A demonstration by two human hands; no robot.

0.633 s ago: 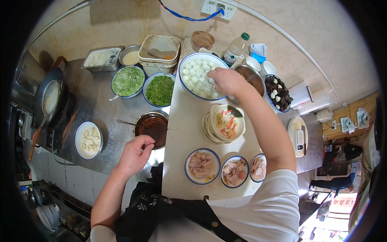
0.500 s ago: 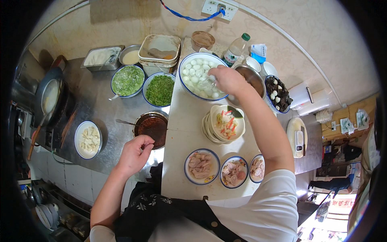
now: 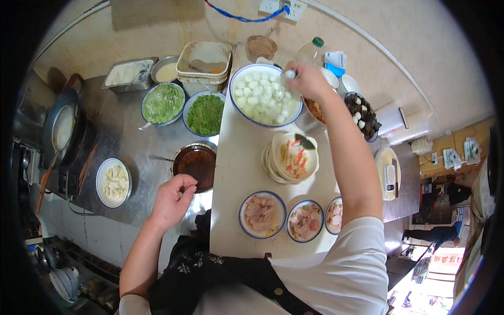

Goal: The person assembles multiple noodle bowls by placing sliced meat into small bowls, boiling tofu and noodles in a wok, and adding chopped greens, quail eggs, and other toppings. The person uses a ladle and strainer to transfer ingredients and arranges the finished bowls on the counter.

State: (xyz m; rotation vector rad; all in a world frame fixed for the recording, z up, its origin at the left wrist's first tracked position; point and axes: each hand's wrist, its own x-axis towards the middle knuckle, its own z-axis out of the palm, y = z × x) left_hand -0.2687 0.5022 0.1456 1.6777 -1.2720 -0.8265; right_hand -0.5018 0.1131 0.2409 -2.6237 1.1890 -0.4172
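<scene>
My right hand [image 3: 308, 83] is raised over the far right rim of a large blue-rimmed bowl [image 3: 232, 106]. Its fingertips are closed on a small peeled white egg, likely a quail egg [image 3: 290, 74]. Many similar eggs [image 3: 262, 97] lie in clear liquid in that bowl. My left hand [image 3: 173, 200] hovers near the front left of a pot of dark red sauce [image 3: 197, 164]. Its fingers are curled in toward the thumb, and nothing shows between them. A stack of cream bowls [image 3: 270, 165], the top one holding sliced red and pale vegetables [image 3: 295, 159], stands below my right forearm.
Bowls of sliced raw meat [image 3: 261, 215] line the near counter. Bowls of chopped greens [image 3: 206, 115] and a white bucket [image 3: 202, 55] stand left of the eggs. A bowl of pale pieces [image 3: 115, 181] and a wok [image 3: 65, 126] are farther left. Dark fungus [image 3: 366, 115] sits right.
My right hand has come up out of the egg bowl toward its far right rim, with a white egg now showing in its fingers. My left hand has barely moved.
</scene>
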